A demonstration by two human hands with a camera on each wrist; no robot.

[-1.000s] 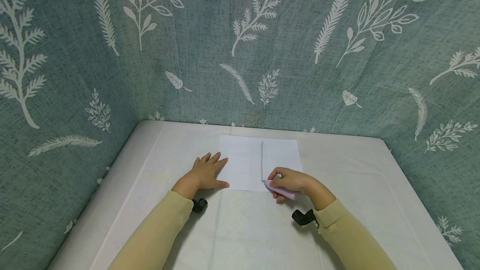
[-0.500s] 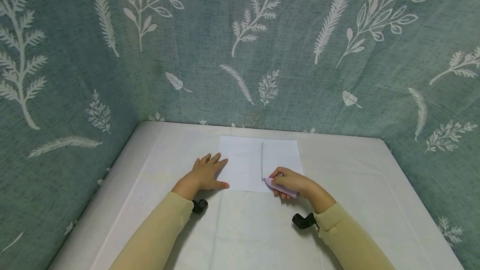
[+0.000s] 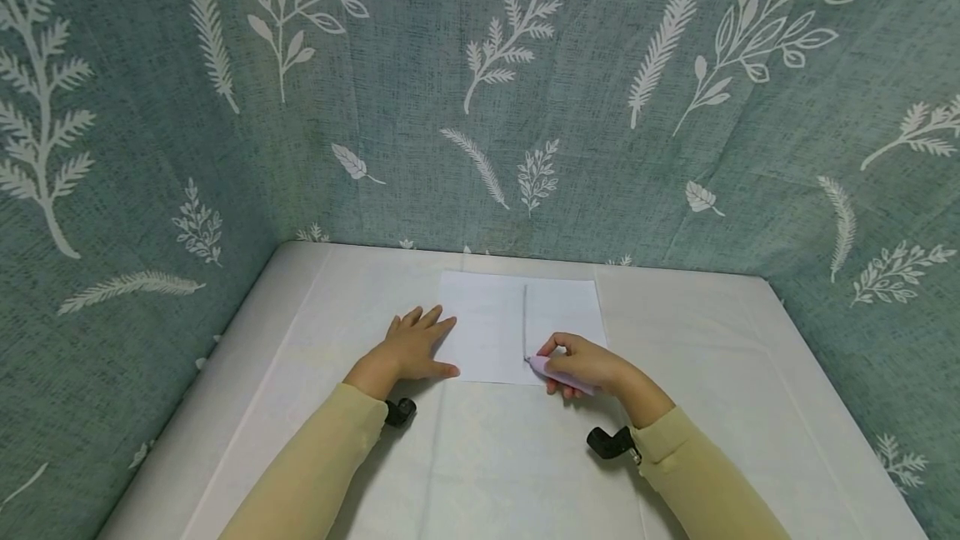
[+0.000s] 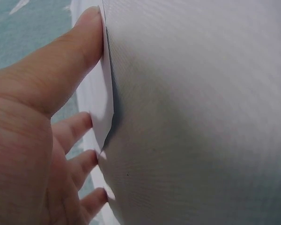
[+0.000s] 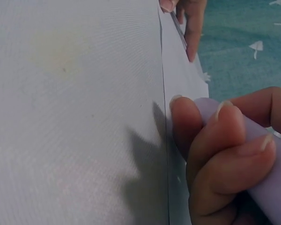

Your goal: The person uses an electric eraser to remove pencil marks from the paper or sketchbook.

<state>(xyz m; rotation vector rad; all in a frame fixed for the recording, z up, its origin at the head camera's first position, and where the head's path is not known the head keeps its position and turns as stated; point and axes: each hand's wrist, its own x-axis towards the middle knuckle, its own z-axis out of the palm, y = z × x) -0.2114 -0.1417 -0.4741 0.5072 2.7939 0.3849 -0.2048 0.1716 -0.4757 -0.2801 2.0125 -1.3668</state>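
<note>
My right hand (image 3: 581, 363) grips a thick lilac pen-shaped tool (image 3: 558, 375) with a small dark tip; its exact kind I cannot tell. That tip sits low on a white sheet of paper (image 3: 480, 327), at the near end of a straight grey line (image 3: 524, 319). In the right wrist view, curled fingers (image 5: 220, 150) wrap the lilac barrel (image 5: 276, 187). My left hand (image 3: 414, 348) lies spread at the sheet's left side, fingertips and thumb at its edge. The left wrist view shows the thumb (image 4: 61, 65) along the paper's near edge (image 4: 103, 93), which stands slightly off the cloth.
A white cloth covers the table (image 3: 495, 457) beneath the paper. Teal fabric with white leaf prints (image 3: 405, 107) walls in the back and both sides. Black wrist cameras (image 3: 401, 412) hang under both sleeves.
The lilac tool's tip has shifted slightly toward the far edge, and its barrel lies a little differently in my right hand. My left hand stays in place.
</note>
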